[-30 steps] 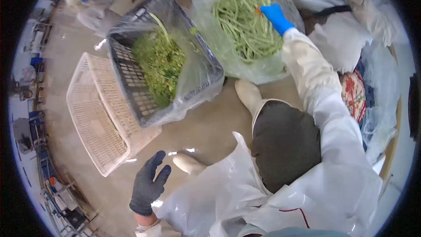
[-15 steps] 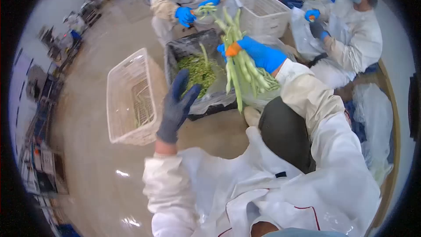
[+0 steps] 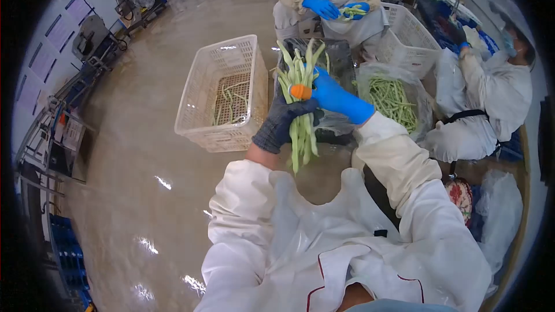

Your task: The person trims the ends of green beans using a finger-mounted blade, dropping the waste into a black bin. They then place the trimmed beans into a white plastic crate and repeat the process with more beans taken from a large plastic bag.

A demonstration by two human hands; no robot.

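Observation:
A bunch of long green beans is held upright between my two hands, above the front of a black crate lined with plastic. My right hand, in a blue glove with an orange cover on the thumb, is closed round the bunch's upper part. Lower down, my left hand, in a dark grey glove, wraps the same beans from the left side. The bunch hides much of the crate's inside.
To the left stands a white plastic basket with a few beans in it. At right lies a clear bag of beans. Across from me a person in blue gloves handles beans beside another white basket. Another person sits at right.
My left hand has gone from open and empty to gripping the beans. The bunch has swung upright and moved left with my right hand. My view has shifted.

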